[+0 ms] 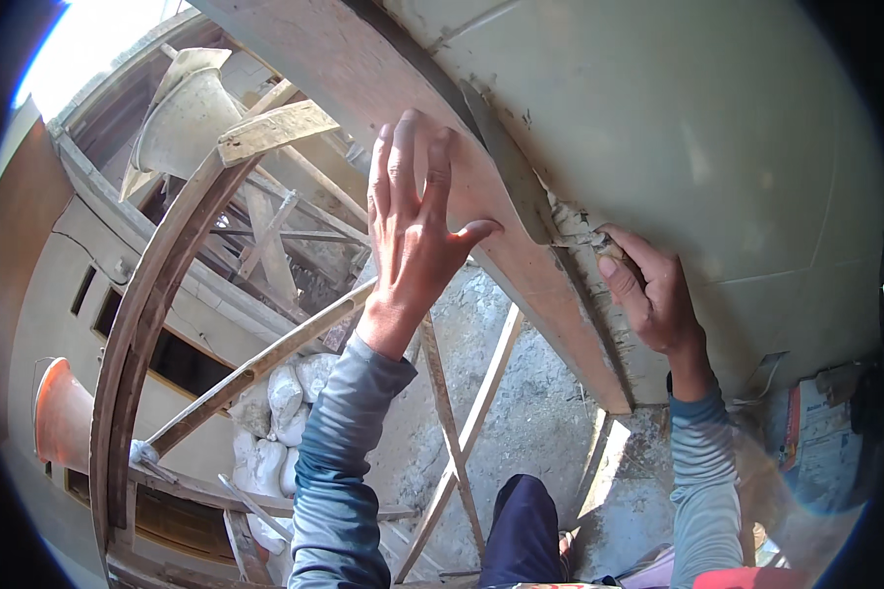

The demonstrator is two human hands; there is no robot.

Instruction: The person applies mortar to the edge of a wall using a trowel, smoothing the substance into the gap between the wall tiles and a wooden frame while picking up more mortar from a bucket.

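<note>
While the left hand, fingers spread and gripping nothing, lies against the face of the long board, the right hand holds closed around the handle of a trowel, whose grey blade runs along the board's edge nearest the pale wall.

Gloss beside grit, dull metal beside wood, as my feed shows it.
From my end, the tiled surface looks smooth and glossy, with rough, crumbly mortar along its edge; the trowel has a dull metal blade, and the long pinkish board looks like matt, fairly smooth wood. I make out rough timber poles, an orange plastic bucket, creased white sacks and rough, concrete-like ground. The sleeves are wrinkled cloth, the trousers matt cloth.
</note>
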